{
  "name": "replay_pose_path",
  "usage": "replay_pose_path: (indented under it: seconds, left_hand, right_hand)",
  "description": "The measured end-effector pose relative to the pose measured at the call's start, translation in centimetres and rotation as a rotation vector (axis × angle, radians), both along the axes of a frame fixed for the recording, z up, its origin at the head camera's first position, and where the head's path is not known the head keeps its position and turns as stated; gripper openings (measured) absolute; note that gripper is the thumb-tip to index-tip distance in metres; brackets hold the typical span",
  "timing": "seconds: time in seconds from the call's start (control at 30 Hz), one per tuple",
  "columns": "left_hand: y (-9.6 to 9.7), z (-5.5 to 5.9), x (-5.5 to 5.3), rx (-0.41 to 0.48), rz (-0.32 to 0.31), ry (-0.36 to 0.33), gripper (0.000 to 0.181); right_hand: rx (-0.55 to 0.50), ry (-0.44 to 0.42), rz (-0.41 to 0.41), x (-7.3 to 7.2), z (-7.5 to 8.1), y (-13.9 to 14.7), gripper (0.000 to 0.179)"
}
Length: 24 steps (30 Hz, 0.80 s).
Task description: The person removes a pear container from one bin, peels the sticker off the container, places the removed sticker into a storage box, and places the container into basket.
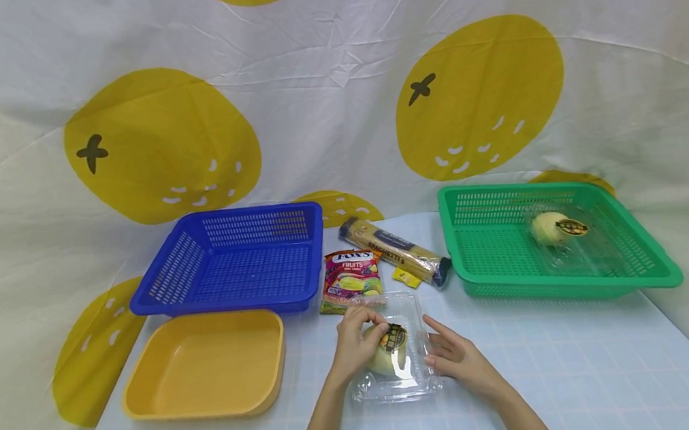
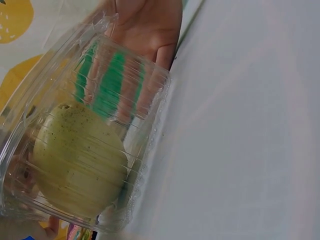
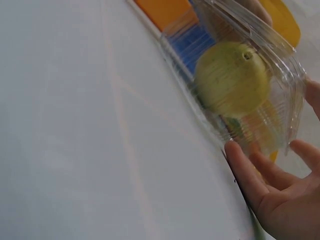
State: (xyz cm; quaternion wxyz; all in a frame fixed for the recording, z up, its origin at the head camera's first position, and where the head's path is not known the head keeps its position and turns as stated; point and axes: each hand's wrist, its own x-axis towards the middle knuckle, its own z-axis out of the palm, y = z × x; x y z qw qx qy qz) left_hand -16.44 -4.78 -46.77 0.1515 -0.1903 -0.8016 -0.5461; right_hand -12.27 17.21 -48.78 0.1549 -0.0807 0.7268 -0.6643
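Observation:
A clear plastic clamshell box [image 1: 418,379] stands on the table, holding a round, speckled, pale yellow-green fruit [image 2: 80,157] that looks like a pear. A dark oval sticker [image 1: 395,337] shows over the fruit, at the top of the box. My left hand [image 1: 354,342] bends over the lid, its thumb and forefinger pinching the sticker's upper left edge. Whether the sticker lies flat on the lid is hard to tell. On the right side of the box, my right hand [image 1: 463,363] has its fingers loosely spread, fingertips against or close to the wall.
Behind the box lie a candy bag [image 1: 351,277], a spaghetti pack [image 1: 393,246] and a small yellow packet [image 1: 407,278]. To the left are a blue basket [image 1: 236,279] and a yellow tray [image 1: 204,367]. A green basket [image 1: 489,250] at right holds another stickered fruit box [image 1: 578,256].

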Motion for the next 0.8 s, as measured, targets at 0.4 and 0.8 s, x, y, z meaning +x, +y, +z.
replay_pose_path:
  seconds: [0.4,0.8]
  left_hand:
    - [-0.14,0.16,0.11,0.015,-0.028,-0.032,0.013]
    - [-0.24,0.08,0.07,0.056,-0.059,-0.052,0.014]
  right_hand:
    - [0.002,-0.001,-0.004,-0.13,-0.25,0.02,0.074]
    - [0.011,0.006,-0.005,-0.11,-0.28,0.03,0.073]
